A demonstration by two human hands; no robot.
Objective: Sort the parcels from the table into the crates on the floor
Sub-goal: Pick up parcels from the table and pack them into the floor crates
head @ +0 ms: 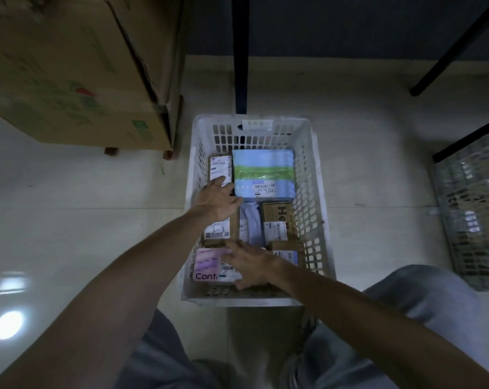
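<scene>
A white slotted crate (316,197) stands on the floor and holds several parcels. At its far end lie a blue and green pack (264,172) and a small brown box with a white label (219,167). My left hand (218,200) reaches in with straight fingers and touches the near end of that small box. Below it lie a labelled brown box (218,230), a pale soft bag (250,223) and a brown box with dark print (279,217). My right hand (251,266) lies flat on a pink and white parcel (206,265) at the near left corner.
A big cardboard box (77,68) stands at the left on small feet. Black table legs (240,51) rise behind the crate. A second, grey slotted crate (473,209) sits at the right edge. My knees in grey trousers are at the bottom.
</scene>
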